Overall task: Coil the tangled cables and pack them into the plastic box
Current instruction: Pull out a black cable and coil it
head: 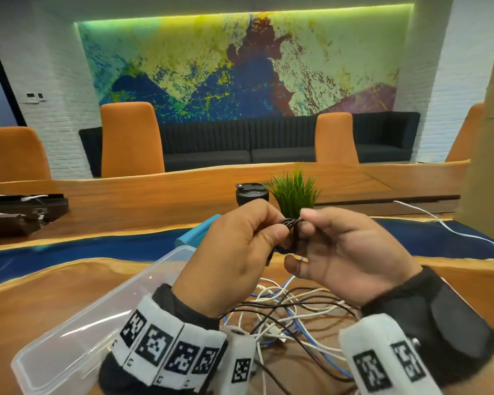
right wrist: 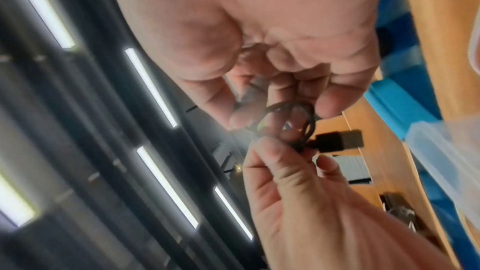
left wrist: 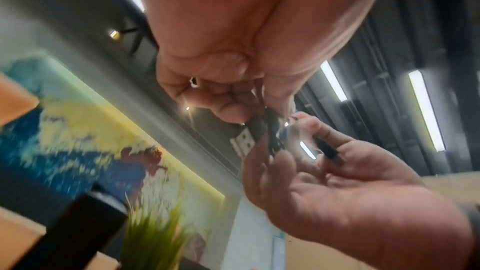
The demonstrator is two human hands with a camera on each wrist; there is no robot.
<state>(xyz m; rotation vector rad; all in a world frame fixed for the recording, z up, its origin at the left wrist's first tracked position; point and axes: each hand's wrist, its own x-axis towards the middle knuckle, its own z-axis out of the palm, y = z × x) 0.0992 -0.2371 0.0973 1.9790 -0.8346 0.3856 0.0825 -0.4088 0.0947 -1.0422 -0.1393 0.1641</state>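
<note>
Left hand [head: 234, 252] and right hand [head: 345, 252] both pinch the small black cable coil [head: 290, 225] held between them, above the plastic box [head: 69, 337]

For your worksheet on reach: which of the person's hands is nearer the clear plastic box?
Left. The left hand is raised just above the plastic box's far corner; the right hand is farther off, beyond the left.
</note>
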